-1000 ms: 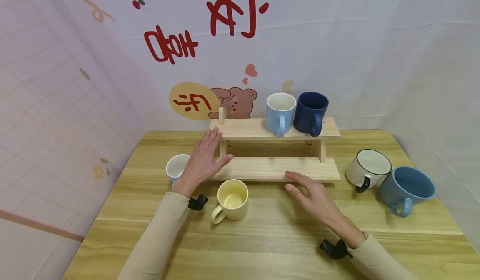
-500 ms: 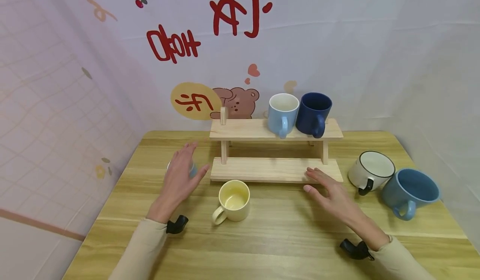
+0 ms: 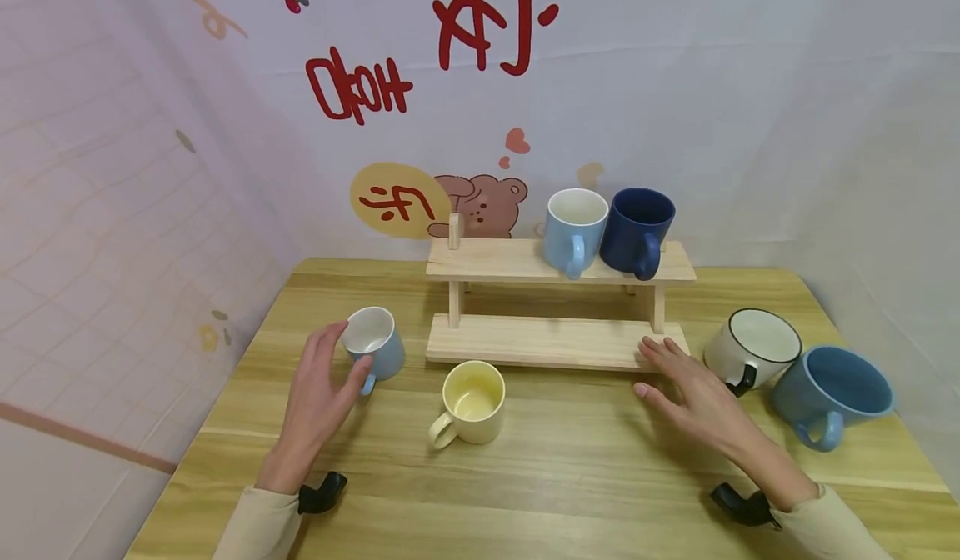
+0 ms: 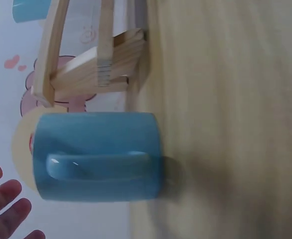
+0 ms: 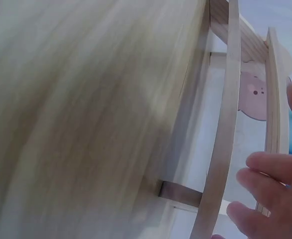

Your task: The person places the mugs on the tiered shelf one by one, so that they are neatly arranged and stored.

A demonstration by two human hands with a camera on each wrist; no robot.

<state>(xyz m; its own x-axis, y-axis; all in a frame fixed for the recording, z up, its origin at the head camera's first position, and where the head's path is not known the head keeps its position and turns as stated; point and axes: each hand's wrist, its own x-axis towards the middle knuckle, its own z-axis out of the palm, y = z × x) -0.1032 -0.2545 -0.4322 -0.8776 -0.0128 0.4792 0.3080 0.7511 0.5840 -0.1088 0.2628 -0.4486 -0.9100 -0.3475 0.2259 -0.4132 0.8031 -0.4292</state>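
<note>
My left hand (image 3: pixel 318 393), fingers loosely bent, is at the near left side of a small light-blue mug (image 3: pixel 388 353) with a white inside. Its fingertips overlap the rim in the head view. In the left wrist view the same mug (image 4: pixel 96 134) stands with its handle toward the camera, the fingertips (image 4: pixel 9 196) off beyond its rim. Over the right end of the lower shelf of a two-tier wooden rack (image 3: pixel 540 339) is my right hand (image 3: pixel 701 402), fingers extended. The right wrist view shows its fingers (image 5: pixel 270 186) in front of the rack's boards (image 5: pixel 220 144).
On the top shelf stand a light-blue mug (image 3: pixel 572 239) and a navy mug (image 3: pixel 633 235), side by side. A yellow mug (image 3: pixel 480 418) sits before the rack. To the right are a white mug with black rim (image 3: pixel 727 352) and a wide blue mug (image 3: pixel 806 402).
My left hand has come away from the rack's left end, moving left and toward me to the small light-blue mug. My right hand has shifted right along the lower shelf. The view has turned slightly.
</note>
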